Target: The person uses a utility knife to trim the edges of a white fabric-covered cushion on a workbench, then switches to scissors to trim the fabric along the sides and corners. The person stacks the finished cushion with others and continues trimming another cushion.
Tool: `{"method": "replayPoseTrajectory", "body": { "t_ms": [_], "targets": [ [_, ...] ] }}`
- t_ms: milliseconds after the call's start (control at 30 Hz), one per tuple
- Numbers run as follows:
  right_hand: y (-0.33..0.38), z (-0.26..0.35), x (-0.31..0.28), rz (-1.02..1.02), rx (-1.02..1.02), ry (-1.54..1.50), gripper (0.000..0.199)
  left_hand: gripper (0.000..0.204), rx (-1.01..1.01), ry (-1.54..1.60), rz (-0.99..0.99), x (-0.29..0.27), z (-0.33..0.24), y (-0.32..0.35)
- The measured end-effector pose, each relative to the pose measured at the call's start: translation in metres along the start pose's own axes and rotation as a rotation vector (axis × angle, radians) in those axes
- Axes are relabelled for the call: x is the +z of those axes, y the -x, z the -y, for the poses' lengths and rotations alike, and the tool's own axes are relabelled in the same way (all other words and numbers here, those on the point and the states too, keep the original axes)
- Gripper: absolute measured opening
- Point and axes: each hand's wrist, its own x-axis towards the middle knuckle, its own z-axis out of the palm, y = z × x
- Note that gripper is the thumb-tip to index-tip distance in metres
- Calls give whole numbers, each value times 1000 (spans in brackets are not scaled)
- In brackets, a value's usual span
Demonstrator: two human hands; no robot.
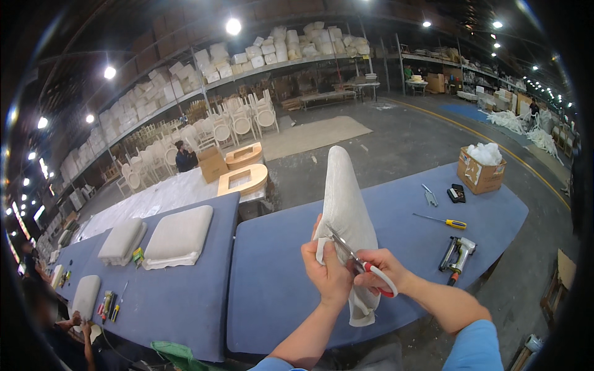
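Blue sleeves (pixel 473 347) of mine reach to a pale cushion (pixel 348 191).
My left hand (pixel 333 278) grasps its cloth edge, my right hand (pixel 385 269) holds scissors (pixel 344 246), blades against the cloth; beneath the cushion is the blue table (pixel 278 272).

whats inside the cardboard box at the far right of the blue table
White fluffy material fills the open top of the cardboard box. Anything deeper is hidden by that material and the box's walls.

Pale chairs (pixel 266 117), wooden frames (pixel 258 177), white bundles (pixel 270 59)
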Motion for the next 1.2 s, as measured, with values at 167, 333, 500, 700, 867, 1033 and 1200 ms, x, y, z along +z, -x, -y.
{"method": "replayPoseTrajectory", "body": {
  "t_ms": [167,333,500,700,867,1033,1200],
  "targets": [
    [5,11,2,39,135,-149,54,13,-11,142,-36,-4,7,2],
    [5,-19,-1,29,-15,-198,47,14,51,75,-17,3,8,7],
    [10,14,6,-49,142,-48,51,16,39,67,-29,-1,9,5],
    [13,47,1,-1,236,-15,35,17,53,158,-38,3,13,0],
    [11,3,7,-37,105,-164,40,19,62,162,-50,6,8,3],
    [6,65,6,-40,313,101,32,20,16,174,-82,4,10,-5],
    [11,41,-1,-13,224,-28,36,18,-19,237,-94,12,11,-2]
  ]
}}
